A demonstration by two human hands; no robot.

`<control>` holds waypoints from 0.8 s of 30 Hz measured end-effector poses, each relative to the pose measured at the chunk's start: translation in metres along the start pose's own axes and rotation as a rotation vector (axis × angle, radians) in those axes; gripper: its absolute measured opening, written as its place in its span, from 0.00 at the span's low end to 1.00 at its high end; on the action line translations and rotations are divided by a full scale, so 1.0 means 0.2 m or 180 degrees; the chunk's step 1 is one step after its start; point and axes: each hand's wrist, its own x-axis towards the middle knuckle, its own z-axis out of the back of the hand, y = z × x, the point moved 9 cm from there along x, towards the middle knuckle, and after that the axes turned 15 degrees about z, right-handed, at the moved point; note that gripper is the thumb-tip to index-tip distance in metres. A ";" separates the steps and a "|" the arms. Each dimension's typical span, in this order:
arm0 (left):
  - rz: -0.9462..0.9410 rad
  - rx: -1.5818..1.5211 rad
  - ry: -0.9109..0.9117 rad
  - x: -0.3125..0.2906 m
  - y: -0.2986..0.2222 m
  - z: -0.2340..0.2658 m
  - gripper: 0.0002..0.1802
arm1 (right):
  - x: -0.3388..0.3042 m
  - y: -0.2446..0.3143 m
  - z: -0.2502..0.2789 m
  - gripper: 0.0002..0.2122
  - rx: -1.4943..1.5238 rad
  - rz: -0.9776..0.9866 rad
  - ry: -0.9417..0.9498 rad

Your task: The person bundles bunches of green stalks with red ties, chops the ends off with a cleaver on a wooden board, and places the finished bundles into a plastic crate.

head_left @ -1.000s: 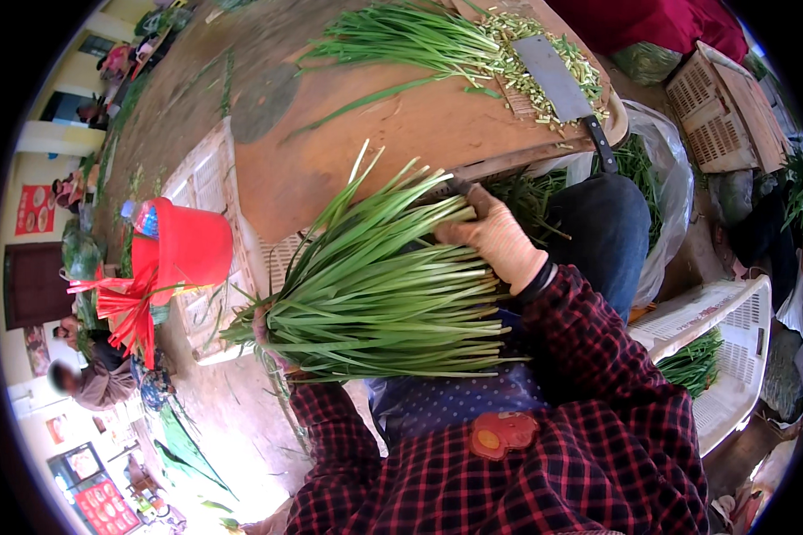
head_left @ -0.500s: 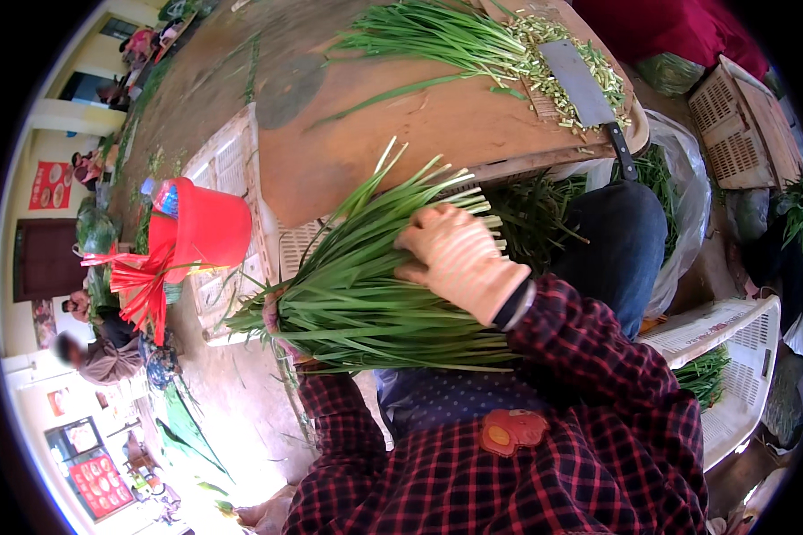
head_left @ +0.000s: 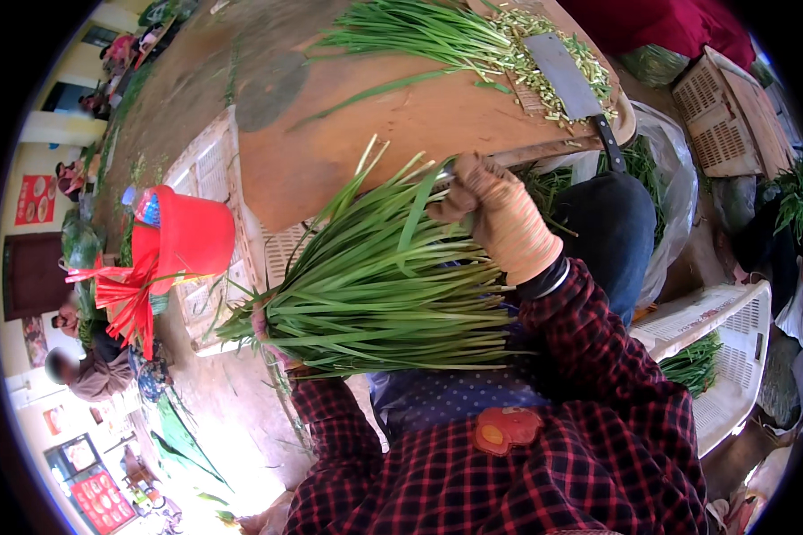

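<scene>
A thick bundle of garlic chives (head_left: 375, 303) lies across my lap, leafy tips to the left and pale stem ends to the right. My left hand (head_left: 260, 323) grips it near the leafy end; most of that hand is hidden under the leaves. My right hand (head_left: 504, 214), in a striped work glove, is raised over the stem ends with its fingers closed. A single chive leaf runs up from the bundle to its fingertips. Beyond, a cleaver (head_left: 566, 78) with a black handle rests on cut stem pieces (head_left: 589, 67), beside another pile of chives (head_left: 419, 31) on the wooden board (head_left: 348, 134).
To the left, a red bucket (head_left: 201, 234) with red plastic strips (head_left: 129, 303) stands on a white crate (head_left: 207, 169). Another white crate (head_left: 740, 357) with greens is at my right. A clear plastic bag (head_left: 678, 196) holds greens beyond my knee. Other people sit far left.
My right hand has lifted off the bundle's middle and moved right and away, its fingers closing on a chive leaf. The left hand keeps its grip. The view has shifted slightly.
</scene>
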 end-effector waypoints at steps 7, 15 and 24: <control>-0.0319 0.0744 -0.0746 -0.02 -0.04 0.19 0.16 | -0.06 0.31 0.15 0.07 0.0921 -0.0045 -0.0173; -0.0345 0.0808 -0.0737 -0.04 -0.05 0.16 0.16 | -0.21 0.76 0.24 0.10 -0.5752 0.1182 0.0133; -0.0269 0.0852 -0.0702 -0.04 -0.05 0.12 0.16 | -0.39 0.14 -0.08 0.09 -0.6594 0.0558 0.2199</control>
